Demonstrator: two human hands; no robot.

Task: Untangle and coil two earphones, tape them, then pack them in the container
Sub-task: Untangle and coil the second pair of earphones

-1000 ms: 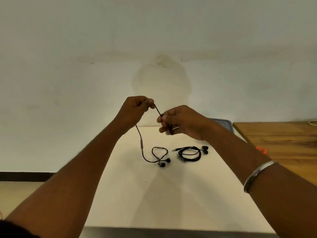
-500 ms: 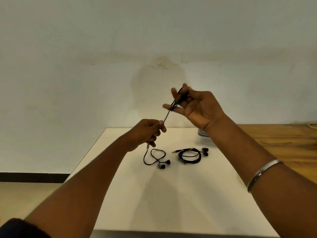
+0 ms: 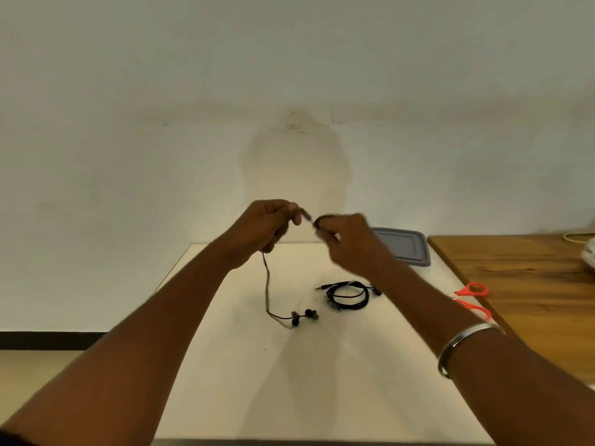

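One coiled earphone (image 3: 349, 294) lay (apparently taped) at three o'clock of the second earphone (image 3: 266, 284), pinched by left hand (image 3: 264, 226) and right hand (image 3: 349, 246) fingers (image 3: 291, 208); coiling, taping, packing remained.

Two bare forearms fill the lower frame, and there on the right one, just above the wrist, sits a plain silver metal bangle (image 3: 463, 347): smooth, narrow and rounded, with a bright streak of light along its upper edge. The left hand (image 3: 264, 226) and the right hand (image 3: 347, 244) are bare as well, the right one smeared by blur. Down in the bottom-left corner, a sliver of dark sleeve (image 3: 11, 441) peeks in at the left arm.
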